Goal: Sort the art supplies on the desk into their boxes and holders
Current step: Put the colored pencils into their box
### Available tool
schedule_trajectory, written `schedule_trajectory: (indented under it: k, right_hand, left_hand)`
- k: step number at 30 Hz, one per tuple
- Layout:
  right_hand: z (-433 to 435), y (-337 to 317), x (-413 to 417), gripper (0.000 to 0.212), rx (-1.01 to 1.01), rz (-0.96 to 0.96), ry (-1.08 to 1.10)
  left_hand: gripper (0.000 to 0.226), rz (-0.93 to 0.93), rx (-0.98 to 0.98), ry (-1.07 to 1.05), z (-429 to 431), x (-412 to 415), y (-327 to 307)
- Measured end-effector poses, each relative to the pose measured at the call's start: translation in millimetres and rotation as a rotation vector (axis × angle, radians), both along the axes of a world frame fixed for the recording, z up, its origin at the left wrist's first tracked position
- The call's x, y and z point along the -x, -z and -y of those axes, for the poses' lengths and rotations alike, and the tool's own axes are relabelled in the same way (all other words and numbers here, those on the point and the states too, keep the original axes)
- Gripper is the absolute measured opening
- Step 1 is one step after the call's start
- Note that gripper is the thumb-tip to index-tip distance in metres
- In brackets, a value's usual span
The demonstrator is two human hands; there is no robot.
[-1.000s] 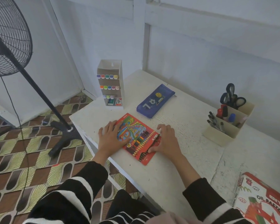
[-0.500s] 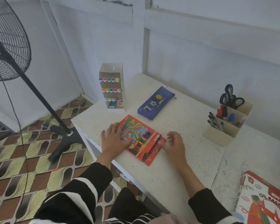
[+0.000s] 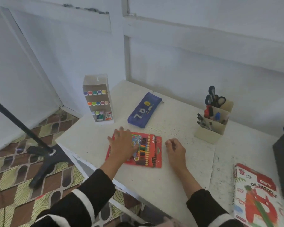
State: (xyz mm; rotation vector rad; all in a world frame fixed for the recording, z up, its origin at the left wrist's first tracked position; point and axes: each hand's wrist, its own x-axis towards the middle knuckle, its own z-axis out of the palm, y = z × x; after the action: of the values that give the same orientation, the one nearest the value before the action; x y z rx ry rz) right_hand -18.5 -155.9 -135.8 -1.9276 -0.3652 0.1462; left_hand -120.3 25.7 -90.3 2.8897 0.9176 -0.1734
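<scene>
Left hand (image 3: 121, 145) lies flat, fingers spread, on the pencil box (image 3: 152, 150); right hand (image 3: 175, 149) rests loosely curled on the desk (image 3: 154, 185) just beside it, empty.

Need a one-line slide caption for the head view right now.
Left hand flat on the red colored-pencil box, right hand loosely curled beside it on the white desk.
</scene>
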Motion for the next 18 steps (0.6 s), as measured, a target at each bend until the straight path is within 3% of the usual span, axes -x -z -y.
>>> schedule_trajectory:
  k: [3,5,12,18]
  right_hand:
    - [-1.7,-0.4,1.6,0.014,-0.004,-0.009,0.034]
    - [-3.2,-2.3,2.6,0.014,0.027,-0.005,0.046]
    - [-6.4,-19.2,2.2,0.017,0.001,-0.171,0.146]
    - [-7.8,-25.6,22.7,0.014,-0.215,-0.336,0.240]
  left_hand:
    - [0.080,-0.036,0.079,0.446,-6.2,-15.5,4.1]
    - [0.085,-0.099,0.146,0.535,-7.8,-19.9,8.8]
    - [0.091,-0.043,0.179,0.511,-18.9,-39.9,4.7]
    - [0.057,0.138,0.679,0.324,-23.2,-44.5,-2.0]
